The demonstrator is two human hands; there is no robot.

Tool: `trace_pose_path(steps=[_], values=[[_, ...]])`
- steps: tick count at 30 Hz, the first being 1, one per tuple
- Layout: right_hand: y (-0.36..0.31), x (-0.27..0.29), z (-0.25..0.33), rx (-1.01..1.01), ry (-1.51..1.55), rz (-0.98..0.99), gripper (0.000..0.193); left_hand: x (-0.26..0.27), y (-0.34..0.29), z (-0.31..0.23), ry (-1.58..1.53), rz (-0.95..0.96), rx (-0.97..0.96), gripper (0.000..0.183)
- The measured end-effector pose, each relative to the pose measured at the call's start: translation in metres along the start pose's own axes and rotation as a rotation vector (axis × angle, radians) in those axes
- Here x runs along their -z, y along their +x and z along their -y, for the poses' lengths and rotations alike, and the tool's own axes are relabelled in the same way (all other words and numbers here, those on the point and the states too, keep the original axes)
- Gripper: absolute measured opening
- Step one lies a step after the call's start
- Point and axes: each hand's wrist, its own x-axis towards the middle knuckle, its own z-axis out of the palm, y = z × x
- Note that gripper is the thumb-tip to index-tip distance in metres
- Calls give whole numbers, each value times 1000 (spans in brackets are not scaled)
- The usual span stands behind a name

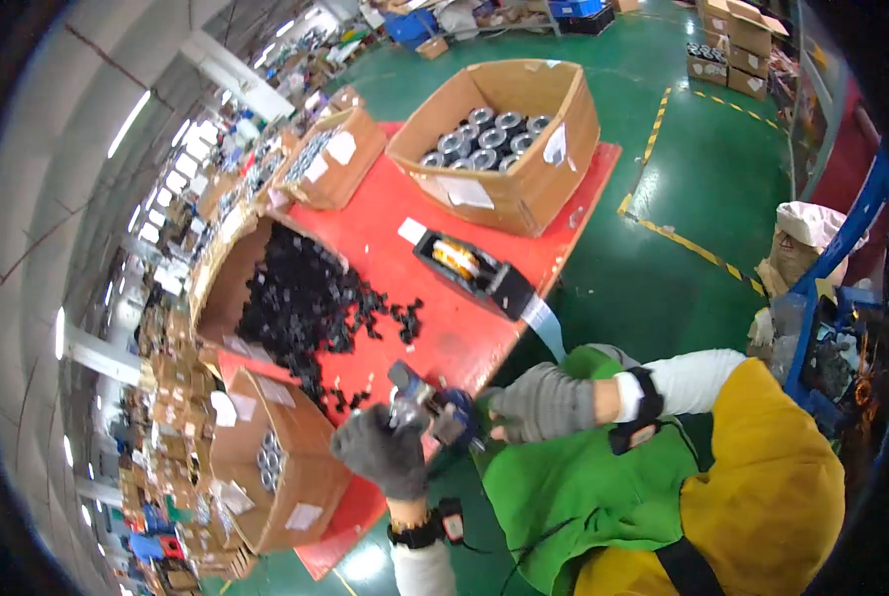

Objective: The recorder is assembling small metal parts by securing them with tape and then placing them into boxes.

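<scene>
A small blue and metal clamp-like fixture stands at the near edge of the red table. My left hand, in a grey glove, is closed at its left side, by a shiny metal part; what the fingers grip is mostly hidden. My right hand, also gloved in grey, has curled fingers just right of the fixture, and anything inside them is out of sight. Loose small black parts spill from a tipped carton onto the table beyond my left hand.
A black tape dispenser sits at the table's right edge. Behind it stands a large carton of black and silver round parts. Smaller cartons of metal pieces and rings flank the black parts. Green floor lies to the right.
</scene>
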Motion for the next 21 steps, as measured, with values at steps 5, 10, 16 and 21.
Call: trace_pose_path(steps=[5,10,16,21], values=[[8,57,3,411,362,-459,66,24,23,-32,-594,112,254,22],[21,68,-4,407,162,-532,60,-2,56,-67,-560,-39,-17,57],[31,108,-41,353,223,-469,47,-29,86,-88,-526,143,34,83],[65,192,-108,175,158,-645,42,29,107,-72,-505,190,92,55]])
